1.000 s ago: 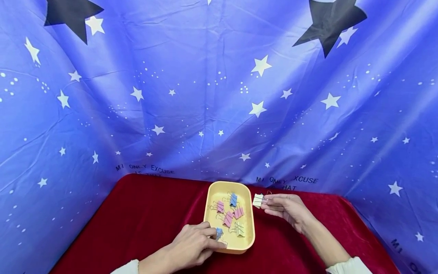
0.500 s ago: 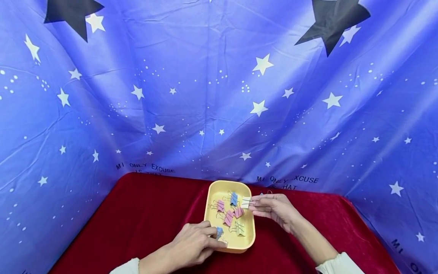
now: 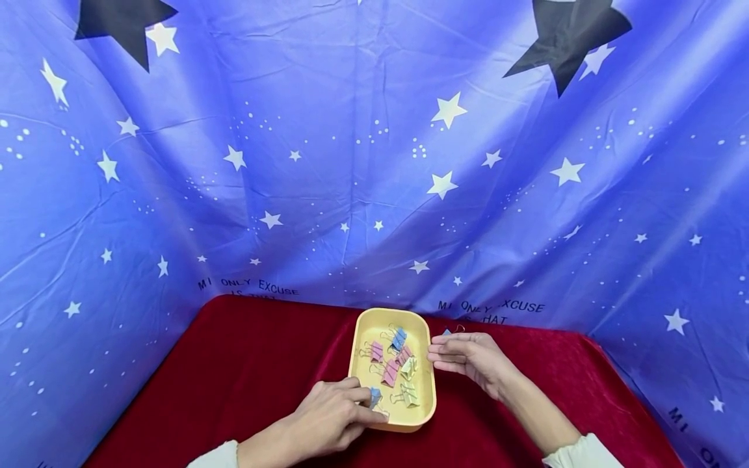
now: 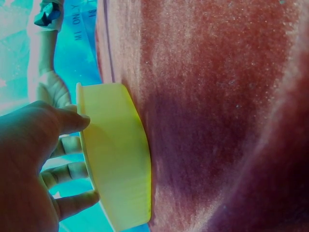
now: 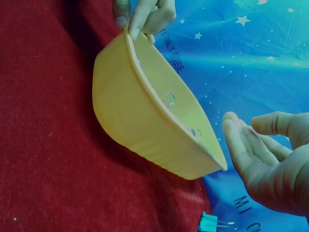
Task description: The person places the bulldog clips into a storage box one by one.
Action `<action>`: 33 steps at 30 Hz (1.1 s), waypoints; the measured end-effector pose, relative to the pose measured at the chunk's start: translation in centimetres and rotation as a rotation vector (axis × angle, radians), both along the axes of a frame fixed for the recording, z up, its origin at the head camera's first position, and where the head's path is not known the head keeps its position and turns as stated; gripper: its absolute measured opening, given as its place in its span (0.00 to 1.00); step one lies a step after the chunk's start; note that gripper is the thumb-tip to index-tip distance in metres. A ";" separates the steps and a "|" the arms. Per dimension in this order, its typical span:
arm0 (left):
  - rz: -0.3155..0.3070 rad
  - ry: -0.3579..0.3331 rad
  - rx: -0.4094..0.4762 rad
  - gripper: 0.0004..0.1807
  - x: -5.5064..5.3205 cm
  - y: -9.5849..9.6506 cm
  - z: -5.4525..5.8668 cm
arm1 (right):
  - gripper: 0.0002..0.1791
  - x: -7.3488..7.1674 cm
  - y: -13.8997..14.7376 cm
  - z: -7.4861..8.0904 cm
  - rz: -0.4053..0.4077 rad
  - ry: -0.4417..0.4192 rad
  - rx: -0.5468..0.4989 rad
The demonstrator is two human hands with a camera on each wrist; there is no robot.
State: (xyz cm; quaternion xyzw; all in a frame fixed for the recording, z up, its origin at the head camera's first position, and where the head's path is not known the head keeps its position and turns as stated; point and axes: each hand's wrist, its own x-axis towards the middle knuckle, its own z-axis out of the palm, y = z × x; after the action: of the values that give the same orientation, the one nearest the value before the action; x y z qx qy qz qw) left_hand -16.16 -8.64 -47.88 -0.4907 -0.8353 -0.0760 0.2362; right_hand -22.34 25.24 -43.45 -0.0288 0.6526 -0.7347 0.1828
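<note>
A yellow plastic box [image 3: 430, 403] holds several binder clips. My left hand [image 3: 333, 413] pinches its near left corner, thumb and fingers on either side of the rim [image 4: 83, 140]. Just past the right rim hovers my right hand [image 3: 474, 357], nothing in its loosely extended fingers. Inside the box lie a blue clip [image 3: 399, 338], several pink clips [image 3: 376, 352], a pale yellow clip [image 3: 409, 368] and a pale green clip [image 3: 409, 394]. Another blue clip [image 3: 375, 396] is partly covered by the left hand.
One more blue binder clip [image 5: 207, 222] lies outside the box on the red cloth [image 5: 43, 145], mostly hidden behind the right hand in the head view. Blue star-printed curtain [image 3: 328, 195] encloses the table at the back and sides.
My right hand brought the pale yellow clip leftward over the box and let it go; it now lies beside the pink clips. The left hand has stayed on the rim.
</note>
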 end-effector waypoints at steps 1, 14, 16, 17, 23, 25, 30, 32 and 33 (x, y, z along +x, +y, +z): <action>0.000 -0.001 0.000 0.23 0.0 0.0 0.0 | 0.18 0.0 0.2 0.0 0.001 -0.001 0.001; 0.010 0.006 -0.003 0.22 0.1 0.0 -0.2 | 0.14 -0.2 3.0 0.4 -0.025 0.026 -0.010; 0.010 0.006 -0.004 0.22 0.0 0.0 -0.2 | 0.13 -0.2 3.6 0.4 -0.030 0.026 -0.017; 0.009 0.007 -0.005 0.22 0.0 0.0 -0.2 | 0.13 -0.2 3.9 0.4 -0.033 0.026 -0.018; 0.001 0.009 -0.006 0.23 0.0 0.0 -0.3 | 0.14 -0.3 6.1 0.2 -0.066 0.031 -0.004; -0.001 0.010 -0.005 0.23 0.0 0.0 -0.3 | 0.14 -0.4 6.8 0.0 -0.073 0.027 0.001; -0.003 0.005 -0.001 0.23 0.0 0.0 -0.3 | 0.15 -0.6 8.3 -0.3 -0.112 0.009 0.026; -0.002 0.006 0.002 0.23 0.0 0.0 -0.3 | 0.15 -0.7 8.8 -0.5 -0.131 0.010 0.037; -0.003 0.006 0.003 0.23 0.0 0.0 -0.3 | 0.14 -0.8 9.0 -0.7 -0.139 0.008 0.038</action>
State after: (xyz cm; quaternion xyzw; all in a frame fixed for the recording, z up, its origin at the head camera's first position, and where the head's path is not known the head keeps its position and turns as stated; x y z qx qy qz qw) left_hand -16.21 -8.66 -48.16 -0.4919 -0.8337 -0.0763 0.2393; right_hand -23.17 34.21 -44.12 0.0172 0.6676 -0.7330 0.1293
